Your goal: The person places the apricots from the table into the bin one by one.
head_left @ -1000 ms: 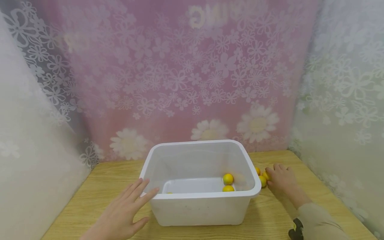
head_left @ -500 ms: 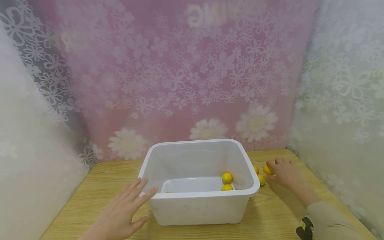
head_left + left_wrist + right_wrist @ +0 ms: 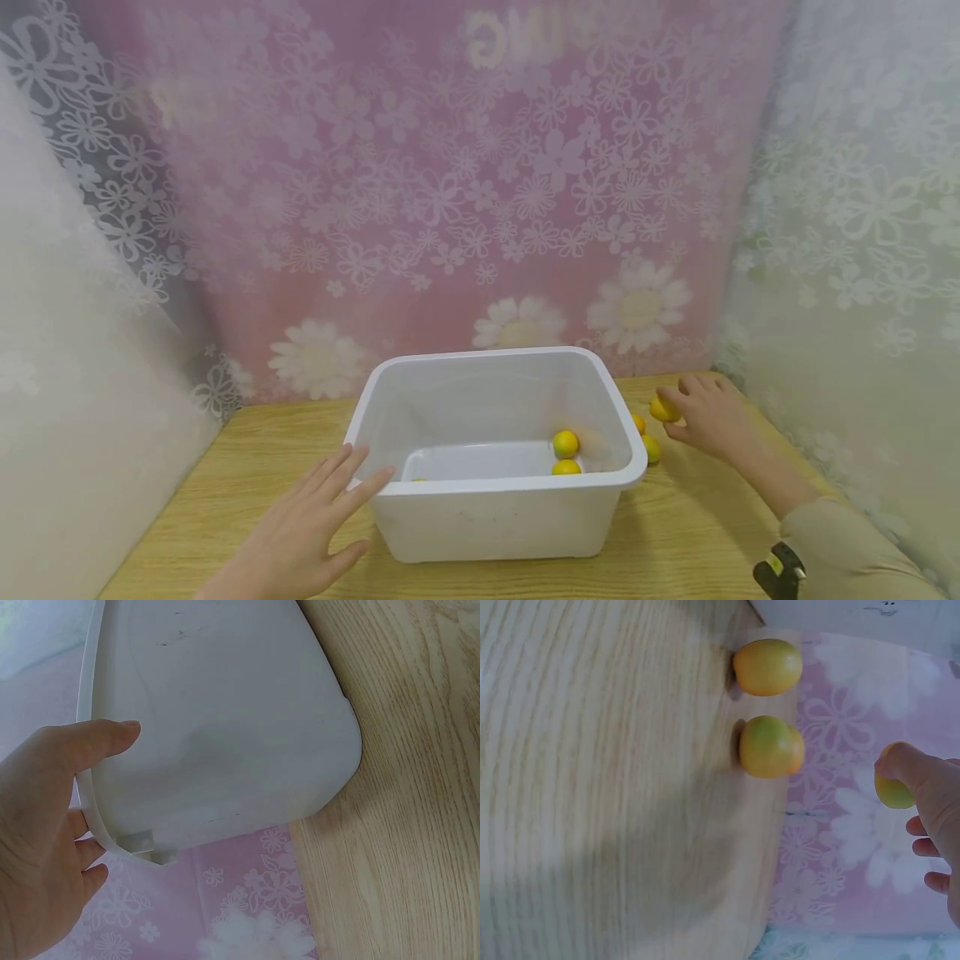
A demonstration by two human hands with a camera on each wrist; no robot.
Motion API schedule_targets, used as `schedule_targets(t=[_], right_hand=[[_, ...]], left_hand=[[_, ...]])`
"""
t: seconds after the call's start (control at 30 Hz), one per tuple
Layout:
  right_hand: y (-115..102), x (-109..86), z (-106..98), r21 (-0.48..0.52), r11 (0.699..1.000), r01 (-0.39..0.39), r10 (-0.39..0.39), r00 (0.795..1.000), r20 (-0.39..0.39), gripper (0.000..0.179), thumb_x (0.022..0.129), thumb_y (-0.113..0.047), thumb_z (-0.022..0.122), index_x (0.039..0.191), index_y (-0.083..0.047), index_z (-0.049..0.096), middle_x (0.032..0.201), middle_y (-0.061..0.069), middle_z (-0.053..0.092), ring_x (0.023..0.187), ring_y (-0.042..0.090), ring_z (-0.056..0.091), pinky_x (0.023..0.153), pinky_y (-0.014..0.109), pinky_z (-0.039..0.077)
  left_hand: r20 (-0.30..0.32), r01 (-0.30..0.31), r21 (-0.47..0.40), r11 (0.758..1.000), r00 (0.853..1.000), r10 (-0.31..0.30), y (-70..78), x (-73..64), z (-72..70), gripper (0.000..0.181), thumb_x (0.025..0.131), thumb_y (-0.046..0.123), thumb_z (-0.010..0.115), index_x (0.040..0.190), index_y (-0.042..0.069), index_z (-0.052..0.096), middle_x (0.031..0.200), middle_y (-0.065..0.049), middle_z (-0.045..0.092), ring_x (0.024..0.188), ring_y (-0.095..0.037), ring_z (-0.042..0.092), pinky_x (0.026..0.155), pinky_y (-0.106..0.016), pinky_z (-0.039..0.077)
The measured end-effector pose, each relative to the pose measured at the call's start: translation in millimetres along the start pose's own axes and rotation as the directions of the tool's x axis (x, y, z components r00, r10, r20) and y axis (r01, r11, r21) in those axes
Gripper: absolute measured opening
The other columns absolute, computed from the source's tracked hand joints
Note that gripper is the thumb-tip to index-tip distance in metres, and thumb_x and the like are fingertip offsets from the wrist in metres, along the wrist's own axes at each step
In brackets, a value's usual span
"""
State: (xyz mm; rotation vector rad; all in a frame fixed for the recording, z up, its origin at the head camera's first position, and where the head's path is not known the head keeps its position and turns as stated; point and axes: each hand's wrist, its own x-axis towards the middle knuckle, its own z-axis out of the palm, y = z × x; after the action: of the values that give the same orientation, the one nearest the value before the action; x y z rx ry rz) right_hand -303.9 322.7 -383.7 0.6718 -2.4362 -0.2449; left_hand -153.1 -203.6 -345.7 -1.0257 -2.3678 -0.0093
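Observation:
My right hand [image 3: 712,417] pinches a yellow-green tangerine [image 3: 663,409] between thumb and fingers, raised above the table right of the white plastic tub [image 3: 495,521]. The right wrist view shows the held tangerine [image 3: 894,791] partly covered by the thumb. Below it on the wood lie an orange tangerine [image 3: 639,423] and a greener tangerine [image 3: 651,450], close to the tub's right wall. My left hand [image 3: 300,521] rests at the tub's left front corner, fingers fairly straight and spread; in the left wrist view its thumb [image 3: 112,741] lies over the outer wall.
Inside the tub, two tangerines [image 3: 566,444] sit toward the right, and a sliver of another yellow one shows behind the front rim. The wooden table [image 3: 690,533] ends at a pink flowered curtain [image 3: 450,208] behind and pale flowered sheets at both sides.
My right hand has lifted one tangerine off the table beside the others and moved it up and slightly back. My left hand and the tub have stayed in place.

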Motion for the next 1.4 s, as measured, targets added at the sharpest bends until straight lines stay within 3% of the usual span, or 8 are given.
schedule_targets(t=[0.1,0.2,0.43,0.67,0.9,1.17,1.3,1.4], right_hand=[[0,3.2,-6,0.010,1.000,0.017,-0.017,0.999,-0.040,0.044,0.064,-0.032,0.078,0.098,-0.011,0.060,0.079,0.009,0.048,0.073,0.031,0.049,0.057,0.047,0.043],[-1,7.1,-14,0.018,0.999,0.028,-0.027,0.997,-0.065,0.043,0.064,-0.031,0.077,0.098,-0.011,0.059,0.079,0.008,0.048,0.073,0.030,0.050,0.055,0.045,0.042],[-1,15.5,-32,0.016,0.996,0.083,-0.080,0.985,-0.153,0.043,0.062,-0.031,0.074,0.097,-0.011,0.059,0.080,0.010,0.050,0.072,0.031,0.050,0.060,0.048,0.044],[-1,22.3,-42,0.021,0.988,0.155,-0.144,0.954,-0.264,0.037,0.068,-0.037,0.059,0.094,-0.011,0.058,0.080,0.012,0.051,0.071,0.032,0.048,0.060,0.047,0.040],[-6,30.5,-57,0.027,0.987,0.159,-0.148,0.958,-0.247,0.042,0.062,-0.032,0.069,0.098,-0.011,0.061,0.085,0.013,0.054,0.078,0.034,0.050,0.068,0.050,0.042],[-9,46.3,-73,0.028,0.977,0.213,-0.193,0.925,-0.327,0.042,0.083,-0.044,0.042,0.097,-0.009,0.061,0.086,0.013,0.054,0.083,0.037,0.051,0.070,0.052,0.042],[-11,51.8,-80,0.009,0.973,0.230,-0.214,0.918,-0.333,0.037,0.079,-0.040,0.049,0.097,-0.011,0.061,0.086,0.012,0.054,0.083,0.036,0.050,0.070,0.052,0.042],[-12,56.1,-84,0.005,0.973,0.230,-0.216,0.919,-0.329,0.035,0.076,-0.038,0.054,0.097,-0.012,0.061,0.087,0.012,0.055,0.084,0.036,0.051,0.070,0.051,0.042]], left_hand=[[-0.008,0.001,-0.004,1.000,1.000,-0.001,-0.1,0.1,0.5,0.062,0.092,0.052,0.044,0.143,0.019,0.037,0.142,-0.019,0.038,0.124,-0.039,0.040,0.111,-0.023,0.000],[-0.012,0.001,-0.006,1.000,1.000,-0.001,-0.3,0.4,0.9,0.062,0.094,0.055,0.030,0.143,0.018,0.038,0.141,-0.019,0.038,0.124,-0.039,0.040,0.111,-0.023,0.000],[-0.007,-0.002,-0.001,1.000,1.000,0.002,-0.3,0.8,0.6,0.064,0.087,0.046,0.056,0.142,0.017,0.040,0.142,-0.019,0.038,0.125,-0.039,0.039,0.111,-0.024,0.000],[-0.005,-0.004,-0.009,1.000,1.000,0.004,-0.4,0.5,0.1,0.064,0.087,0.047,0.056,0.141,0.016,0.041,0.141,-0.020,0.039,0.124,-0.039,0.040,0.111,-0.023,0.000],[0.013,0.011,-0.010,1.000,1.000,-0.011,0.3,-0.3,-0.3,0.070,0.084,0.044,0.062,0.143,0.019,0.037,0.142,-0.019,0.038,0.125,-0.039,0.040,0.111,-0.022,-0.001],[0.002,0.009,0.001,1.000,1.000,-0.009,1.2,0.3,-0.6,0.081,0.070,0.034,0.075,0.142,0.017,0.040,0.140,-0.021,0.040,0.124,-0.039,0.040,0.111,-0.022,-0.002],[-0.001,0.009,-0.003,1.000,1.000,-0.009,0.7,0.2,-0.6,0.077,0.075,0.037,0.071,0.142,0.017,0.039,0.140,-0.021,0.040,0.124,-0.039,0.040,0.111,-0.022,-0.002],[-0.012,0.006,-0.008,1.000,1.000,-0.006,0.2,0.0,0.1,0.063,0.088,0.048,0.053,0.142,0.018,0.039,0.140,-0.021,0.040,0.124,-0.039,0.040,0.111,-0.022,-0.001]])
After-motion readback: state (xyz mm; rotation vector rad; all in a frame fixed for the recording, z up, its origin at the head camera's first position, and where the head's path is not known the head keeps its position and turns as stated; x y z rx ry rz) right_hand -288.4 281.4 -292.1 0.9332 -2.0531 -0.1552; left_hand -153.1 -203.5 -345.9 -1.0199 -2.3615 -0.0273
